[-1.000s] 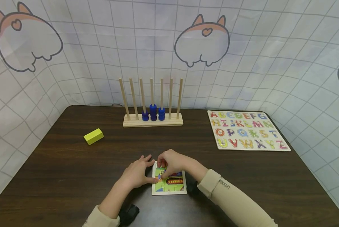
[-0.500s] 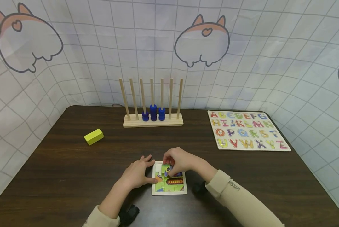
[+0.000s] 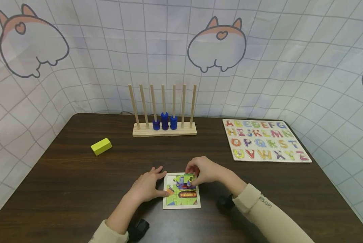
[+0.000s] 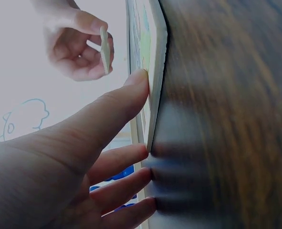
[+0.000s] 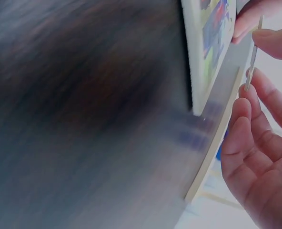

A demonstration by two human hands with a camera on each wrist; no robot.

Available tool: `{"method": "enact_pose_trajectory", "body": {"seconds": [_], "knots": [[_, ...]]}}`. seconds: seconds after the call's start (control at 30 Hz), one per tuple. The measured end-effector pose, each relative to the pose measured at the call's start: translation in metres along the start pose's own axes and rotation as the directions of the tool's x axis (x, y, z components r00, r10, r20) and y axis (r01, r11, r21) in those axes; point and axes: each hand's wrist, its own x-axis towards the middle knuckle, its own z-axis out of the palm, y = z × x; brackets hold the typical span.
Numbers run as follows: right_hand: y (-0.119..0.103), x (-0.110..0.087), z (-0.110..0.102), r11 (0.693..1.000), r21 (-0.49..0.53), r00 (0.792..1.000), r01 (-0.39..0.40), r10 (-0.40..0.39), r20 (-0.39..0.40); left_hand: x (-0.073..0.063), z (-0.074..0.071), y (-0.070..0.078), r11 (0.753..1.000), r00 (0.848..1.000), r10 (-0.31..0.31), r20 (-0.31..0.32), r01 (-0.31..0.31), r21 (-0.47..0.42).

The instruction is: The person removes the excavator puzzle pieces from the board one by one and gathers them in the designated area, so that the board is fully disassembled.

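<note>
A small square jigsaw puzzle (image 3: 181, 207) in a pale wooden frame lies near the table's front, with a digger-like vehicle pictured on green. Its upper left corner shows bare pale backing. My left hand (image 3: 146, 185) is at its left side, fingers spread. The left thumb (image 4: 137, 82) presses on the frame's edge, and the fingertips reach down by the frame's corner. Between thumb and fingertips, my right hand (image 3: 207, 171) pinches a thin puzzle piece (image 4: 104, 50), held above the puzzle's upper right part. Seen edge-on in both wrist views, the piece is apart from the board.
A wooden peg counting rack (image 3: 164, 133) with blue beads on its middle pegs stands at the back. On the left lies a yellow block (image 3: 101, 146). An alphabet board (image 3: 261, 147) lies at the back right, and a patterned cloth (image 3: 114, 40) hangs behind the dark table (image 3: 63, 182).
My right hand has moved right across the puzzle, carrying the pinched piece from the upper left to over the upper right. The left hand has stayed in place.
</note>
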Motion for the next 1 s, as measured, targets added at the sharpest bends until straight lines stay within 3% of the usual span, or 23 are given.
{"method": "enact_pose_trajectory", "body": {"seconds": [0.57,1.0], "knots": [[0.025,-0.031,-0.016,0.997,-0.067,0.997,-0.033,0.028,-0.071,0.0,0.003,-0.003,1.0,1.0,0.01,-0.014,-0.009,0.008],[0.046,-0.049,-0.022,0.994,-0.042,0.992,-0.101,0.098,-0.076,-0.001,0.002,-0.002,1.0,1.0,0.018,-0.017,-0.018,0.001]]}}
